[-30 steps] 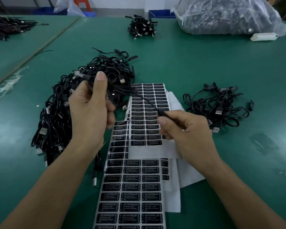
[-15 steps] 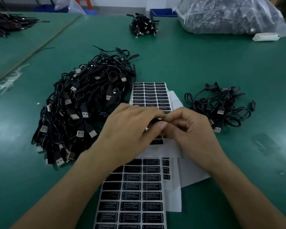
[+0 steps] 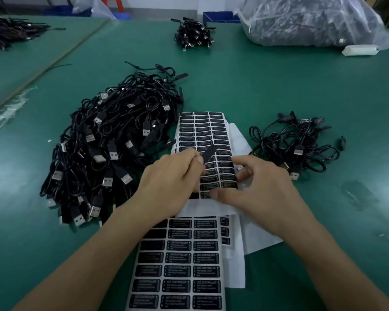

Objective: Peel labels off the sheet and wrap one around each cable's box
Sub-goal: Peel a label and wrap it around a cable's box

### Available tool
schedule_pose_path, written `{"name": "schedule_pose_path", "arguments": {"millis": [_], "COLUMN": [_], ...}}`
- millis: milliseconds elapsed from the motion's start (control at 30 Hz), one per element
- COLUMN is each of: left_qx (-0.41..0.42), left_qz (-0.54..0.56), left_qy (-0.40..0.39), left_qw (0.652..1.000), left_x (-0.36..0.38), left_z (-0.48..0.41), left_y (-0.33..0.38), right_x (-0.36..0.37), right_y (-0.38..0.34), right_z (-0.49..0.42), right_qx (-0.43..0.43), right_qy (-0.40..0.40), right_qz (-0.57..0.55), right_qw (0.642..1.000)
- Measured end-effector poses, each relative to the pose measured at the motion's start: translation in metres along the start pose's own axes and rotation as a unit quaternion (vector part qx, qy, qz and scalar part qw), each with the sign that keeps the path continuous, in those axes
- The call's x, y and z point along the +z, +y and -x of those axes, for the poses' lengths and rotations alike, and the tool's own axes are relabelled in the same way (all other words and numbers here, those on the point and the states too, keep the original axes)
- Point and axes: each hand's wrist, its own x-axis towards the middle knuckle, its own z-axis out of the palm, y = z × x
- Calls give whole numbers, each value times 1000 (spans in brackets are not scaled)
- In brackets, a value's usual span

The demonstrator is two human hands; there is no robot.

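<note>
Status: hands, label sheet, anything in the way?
Left hand pinches a cable's black box above the label sheet. Right hand spread on the sheet at its right edge. Nothing in the way.

White label sheet (image 3: 202, 131), 3 columns of black labels, flat mid-worktop, overlapping second sheet (image 3: 180, 270) at the near edge. Tilted black strip (image 3: 209, 151) pinched by left hand (image 3: 171, 176) over it. Big USB cable heap (image 3: 112, 153) left, small cable bunch (image 3: 296, 147) right.

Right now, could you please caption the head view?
Left hand pinches a black box over the label sheet; right hand touches it.
</note>
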Motion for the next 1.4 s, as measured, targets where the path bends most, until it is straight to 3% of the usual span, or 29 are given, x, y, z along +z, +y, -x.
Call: {"name": "schedule_pose_path", "arguments": {"millis": [200,333,400,500,633,867,1033,1400], "left_qx": [-2,-3,2,11,15,7,8,52], "left_qz": [12,25,23,21,19,61,56,151], "left_qy": [-11,0,7,15,12,7,-18,-34], "left_qw": [1000,1000,1000,1000,1000,998,998,987], "left_x": [2,3,3,5,5,1,-3,-4], "left_z": [-2,-2,-1,-1,-2,1,1,0], "left_y": [-2,-3,-4,-4,-6,-1,0,-4], "right_x": [-3,0,-2,-10,-16,-8,-2,8], "right_y": [1,-3,-4,-4,-1,-5,-6,-10], "right_z": [-6,-2,-2,-5,-10,-7,-6,-5], "right_qx": [63,15,29,116,150,121,103,104], "right_qy": [-10,54,62,30,5,-109,-95,-62], "right_qz": [-205,-121,-129,-296,-460,-369,-322,-370], "right_qw": [977,991,989,948,875,915,936,921]}}
